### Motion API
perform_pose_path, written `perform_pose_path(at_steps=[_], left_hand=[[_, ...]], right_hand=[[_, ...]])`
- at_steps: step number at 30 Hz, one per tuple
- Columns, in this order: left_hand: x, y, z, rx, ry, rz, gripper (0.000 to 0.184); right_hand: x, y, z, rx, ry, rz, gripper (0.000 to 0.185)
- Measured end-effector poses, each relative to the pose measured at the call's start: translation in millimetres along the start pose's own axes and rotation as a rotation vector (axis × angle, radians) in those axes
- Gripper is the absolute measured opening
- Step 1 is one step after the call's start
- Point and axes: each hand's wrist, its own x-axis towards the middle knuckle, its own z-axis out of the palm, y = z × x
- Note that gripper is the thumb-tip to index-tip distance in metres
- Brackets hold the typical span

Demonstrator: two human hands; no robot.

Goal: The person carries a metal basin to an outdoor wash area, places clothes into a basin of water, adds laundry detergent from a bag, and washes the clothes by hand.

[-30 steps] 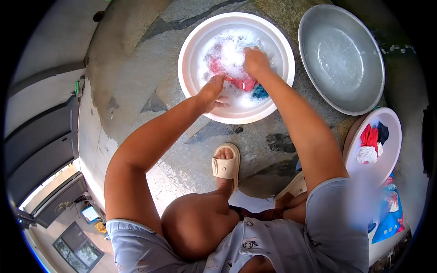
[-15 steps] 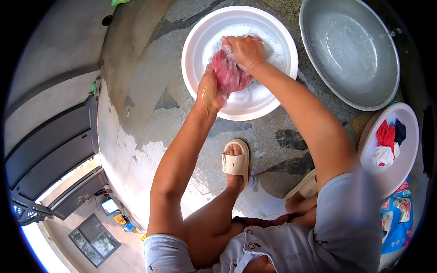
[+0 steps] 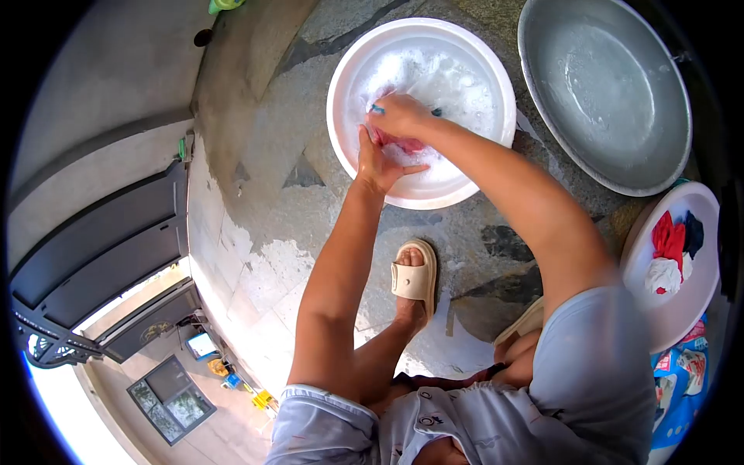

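A white basin (image 3: 341,138) of sudsy water stands on the stone floor. Inside it, a red-pink cloth (image 3: 403,144) lies partly under the suds, between my hands. My right hand (image 3: 399,116) is closed at the left side of the water, with a bit of blue cloth (image 3: 377,109) showing at its fingers. My left hand (image 3: 380,167) is at the basin's near left side, thumb and fingers spread, beside the red-pink cloth. A small dark teal piece (image 3: 437,112) pokes out of the foam behind my right wrist.
A large grey metal basin (image 3: 682,147) with water stands at the upper right. Below it, a pink basin (image 3: 701,267) holds red, white and dark clothes. A blue printed bag (image 3: 682,387) lies at the right edge. My sandalled foot (image 3: 413,271) is near the white basin.
The red-pink cloth, lifted in both hands half a second ago, is now lower in the suds. My left hand has opened. My right hand has moved down and left within the basin, and blue cloth shows there.
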Motion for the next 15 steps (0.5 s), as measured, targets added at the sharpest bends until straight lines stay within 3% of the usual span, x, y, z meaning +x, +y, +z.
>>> perform_pose_path(at_steps=[1, 4, 6, 9, 11, 12, 14, 15], left_hand=[[15, -19, -26, 0.174, -0.054, 0.168, 0.063], [27, -34, -37, -0.326, -0.245, 0.2, 0.059], [23, -30, -32, -0.425, -0.289, 0.197, 0.056], [18, -20, -11, -0.503, -0.257, 0.187, 0.052], [4, -7, 18, -0.499, -0.193, 0.192, 0.049], [-4, -2, 29, -0.468, -0.154, 0.205, 0.048], [-11, 8, 42, -0.299, -0.029, 0.254, 0.048], [-1, 2, 32, -0.332, -0.07, 0.29, 0.049]], right_hand=[[-27, -37, 5, 0.03, 0.071, -0.081, 0.037], [-85, -91, 39, -0.056, 0.177, -0.464, 0.023], [-100, -79, 47, -0.086, 0.222, -0.622, 0.024], [-69, -33, 25, -0.22, 0.494, -0.594, 0.027], [-33, -3, -12, -0.258, 0.681, -0.398, 0.027], [-25, 4, -36, -0.291, 0.623, -0.149, 0.027], [-18, 27, -46, -0.219, 0.591, -0.03, 0.031], [-19, 27, -56, -0.206, 0.453, 0.05, 0.029]])
